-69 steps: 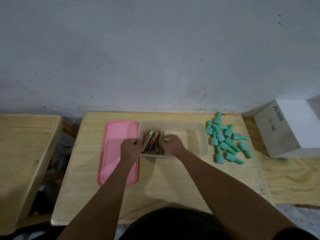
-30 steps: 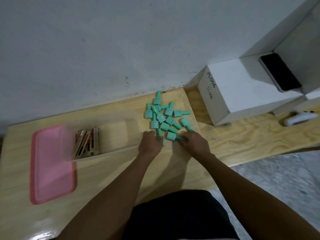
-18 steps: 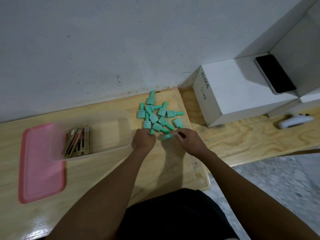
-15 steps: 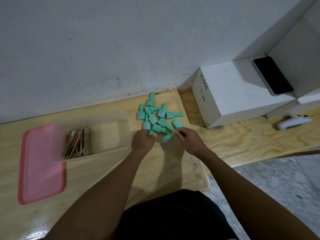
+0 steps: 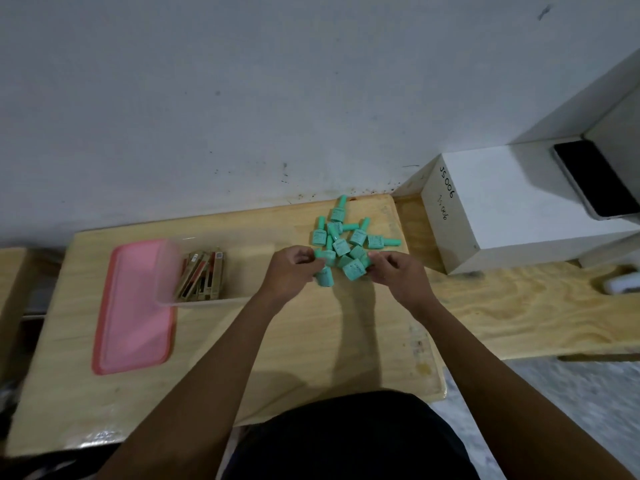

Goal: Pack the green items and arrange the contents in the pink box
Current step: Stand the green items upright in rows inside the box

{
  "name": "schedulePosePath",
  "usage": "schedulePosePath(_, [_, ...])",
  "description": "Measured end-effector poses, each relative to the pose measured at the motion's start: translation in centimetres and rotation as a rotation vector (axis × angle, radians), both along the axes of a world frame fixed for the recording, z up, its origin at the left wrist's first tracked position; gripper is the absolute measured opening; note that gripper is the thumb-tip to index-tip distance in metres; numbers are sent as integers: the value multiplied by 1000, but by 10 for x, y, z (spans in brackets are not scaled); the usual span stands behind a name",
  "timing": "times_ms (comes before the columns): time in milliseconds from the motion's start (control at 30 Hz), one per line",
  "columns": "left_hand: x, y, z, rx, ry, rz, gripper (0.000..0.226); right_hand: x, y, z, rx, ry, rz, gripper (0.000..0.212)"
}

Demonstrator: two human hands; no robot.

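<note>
Several small green bottles lie in a loose pile at the far right of the wooden table. My left hand is closed on one green bottle at the pile's near edge. My right hand grips another green bottle beside it. Left of the pile stands a clear plastic box with several slim gold and red sticks leaning at its left end. The pink lid lies flat on the table, partly under the box.
A white box marked JS006 stands to the right against the wall, with a black phone on it. A second wooden surface extends to the right with a white object at the edge. Another table is at the left.
Both hands left the sticks in the clear box and moved right to the green pile. Each has closed on a bottle and lifted it toward me.
</note>
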State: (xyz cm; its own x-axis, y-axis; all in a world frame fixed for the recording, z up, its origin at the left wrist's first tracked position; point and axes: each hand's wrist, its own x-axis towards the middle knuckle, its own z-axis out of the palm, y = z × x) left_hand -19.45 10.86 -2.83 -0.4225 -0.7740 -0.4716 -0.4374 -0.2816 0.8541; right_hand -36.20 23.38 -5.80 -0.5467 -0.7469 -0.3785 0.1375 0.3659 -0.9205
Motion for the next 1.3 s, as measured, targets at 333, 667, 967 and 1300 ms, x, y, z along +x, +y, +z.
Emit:
schedulePosePath(333, [60, -60, 16, -378, -68, 129, 11, 37, -64, 25, -63, 246, 99, 12])
schedulePosePath(667, [81, -86, -3, -450, -86, 91, 12, 83, -140, 20, 213, 814, 272, 31])
schedulePosePath(967, [81, -94, -20, -484, -91, 75, 12, 93, -170, -3, 408, 1105, 437, 27])
schedulePosePath(1300, [69, -92, -42, -437, -188, 47, 19, 94, -160, -6, 360, 1286, 482, 22])
